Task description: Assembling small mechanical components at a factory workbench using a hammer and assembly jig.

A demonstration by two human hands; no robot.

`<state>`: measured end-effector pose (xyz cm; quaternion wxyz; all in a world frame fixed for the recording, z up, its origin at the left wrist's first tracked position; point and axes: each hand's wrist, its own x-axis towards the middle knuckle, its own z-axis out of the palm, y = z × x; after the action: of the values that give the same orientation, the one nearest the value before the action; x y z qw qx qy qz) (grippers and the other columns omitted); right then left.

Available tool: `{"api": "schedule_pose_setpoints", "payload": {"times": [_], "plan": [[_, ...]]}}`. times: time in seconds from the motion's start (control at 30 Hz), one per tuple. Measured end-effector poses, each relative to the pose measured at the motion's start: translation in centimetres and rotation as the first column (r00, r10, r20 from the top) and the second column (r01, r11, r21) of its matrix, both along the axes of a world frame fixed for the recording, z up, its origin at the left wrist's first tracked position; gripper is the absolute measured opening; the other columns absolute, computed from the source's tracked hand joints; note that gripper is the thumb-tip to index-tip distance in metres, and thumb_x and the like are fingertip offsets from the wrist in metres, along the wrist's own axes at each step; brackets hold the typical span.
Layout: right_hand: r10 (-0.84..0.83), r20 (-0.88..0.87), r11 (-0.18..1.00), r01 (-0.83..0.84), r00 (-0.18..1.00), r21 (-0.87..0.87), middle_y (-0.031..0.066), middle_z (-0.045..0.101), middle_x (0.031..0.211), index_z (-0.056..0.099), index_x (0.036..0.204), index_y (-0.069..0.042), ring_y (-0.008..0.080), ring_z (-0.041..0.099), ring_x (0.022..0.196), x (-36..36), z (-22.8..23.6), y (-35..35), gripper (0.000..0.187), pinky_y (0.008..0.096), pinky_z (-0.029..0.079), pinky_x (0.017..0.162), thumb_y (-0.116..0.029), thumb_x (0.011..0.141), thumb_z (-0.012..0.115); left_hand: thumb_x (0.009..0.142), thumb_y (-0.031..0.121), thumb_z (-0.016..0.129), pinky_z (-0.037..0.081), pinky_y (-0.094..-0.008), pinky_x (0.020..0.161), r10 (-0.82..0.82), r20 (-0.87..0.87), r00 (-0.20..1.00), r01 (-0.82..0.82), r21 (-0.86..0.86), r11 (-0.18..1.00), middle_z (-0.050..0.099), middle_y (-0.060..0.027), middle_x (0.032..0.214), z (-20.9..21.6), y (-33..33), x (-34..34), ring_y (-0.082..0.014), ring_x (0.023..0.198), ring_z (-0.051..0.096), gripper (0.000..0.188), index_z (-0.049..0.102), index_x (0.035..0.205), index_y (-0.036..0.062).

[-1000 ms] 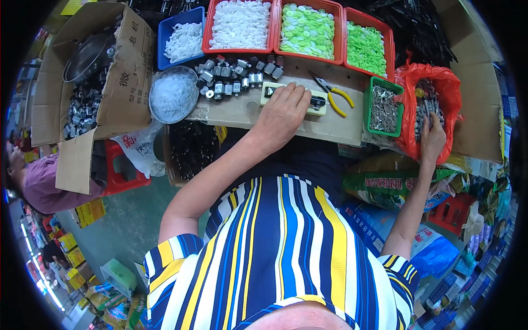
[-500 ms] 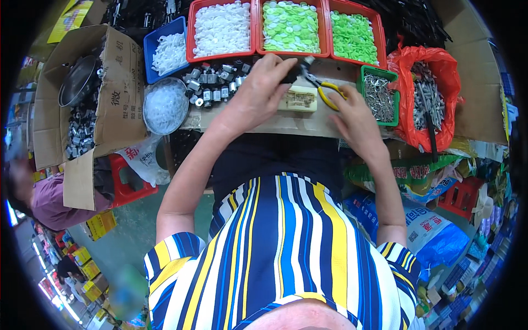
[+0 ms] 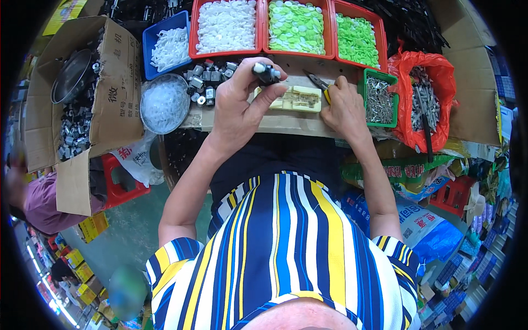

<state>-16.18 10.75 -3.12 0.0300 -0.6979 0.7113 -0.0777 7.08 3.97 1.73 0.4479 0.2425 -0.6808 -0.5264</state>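
My left hand is closed, pinching a small black part with a white tip between thumb and fingers, above the work board. My right hand curls over the yellow handles of a pair of pliers; its fingers hide most of the handles. The dark jaws point away and to the left, apart from the black part. Between the hands, a cream-coloured block with shaped recesses rests on the board, its left end partly behind my left hand.
Small metal motors lie left of the block, beside a bowl of clear pieces. Red trays stand behind; a green basket of metal pins and a red bag stand right. A cardboard box is left.
The pliers' jaws have come away from the black part and moved lower, near the board. My left hand has shifted left and turned the part so its white tip shows.
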Motion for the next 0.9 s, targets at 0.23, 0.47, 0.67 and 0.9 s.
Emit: {"api": "schedule_pose_setpoints", "payload": {"times": [0.23,0.47,0.67,0.9], "plan": [[-0.002,-0.022,0.994,0.000,1.000,-0.107,0.0109,0.055,0.092,0.062,0.081,-0.004,0.0301,0.059,0.086,-0.3,-0.8,0.2,0.007,0.0452,0.043,0.067,-0.004,0.074,0.060,0.092,0.005,0.066,0.049,-0.0228,0.077,0.198,0.073,0.977,-0.197,-0.026,0.980,0.066,-0.0072,0.102,-3.9,1.8,0.2,-0.0076,0.086,0.060,0.021,0.055,0.109,0.0025],[0.008,0.018,0.982,-0.004,1.000,-0.189,0.0077,0.056,0.090,0.063,0.082,-0.006,0.0269,0.060,0.086,-0.9,-0.7,0.5,0.006,0.0428,0.041,0.069,-0.005,0.078,0.058,0.094,0.006,0.064,0.051,-0.0243,0.080,0.188,0.009,0.982,-0.187,-0.074,0.980,0.065,-0.0092,0.102,-0.7,2.2,0.2,-0.0119,0.093,0.063,0.022,0.052,0.112,0.0009],[0.020,0.052,0.973,-0.008,0.998,-0.229,0.0045,0.060,0.095,0.062,0.084,-0.006,0.0241,0.060,0.088,-0.6,1.8,0.7,0.008,0.0404,0.040,0.071,-0.002,0.079,0.058,0.094,0.005,0.064,0.051,-0.0237,0.073,0.238,0.040,0.970,-0.239,0.005,0.971,0.065,-0.0071,0.098,-2.8,2.8,0.2,-0.0095,0.084,0.061,0.020,0.054,0.110,0.0004],[0.195,0.267,0.956,-0.122,0.944,-0.266,0.0107,0.060,0.118,0.063,0.093,-0.004,0.0309,0.057,0.113,1.3,5.9,1.6,0.017,0.0573,0.034,0.099,0.002,0.078,0.057,0.092,0.008,0.065,0.049,-0.0360,0.065,0.213,0.270,0.939,-0.183,-0.133,0.974,0.062,-0.0146,0.083,-1.4,2.7,0.7,-0.0284,0.072,0.064,0.027,0.053,0.114,0.0004]]}}
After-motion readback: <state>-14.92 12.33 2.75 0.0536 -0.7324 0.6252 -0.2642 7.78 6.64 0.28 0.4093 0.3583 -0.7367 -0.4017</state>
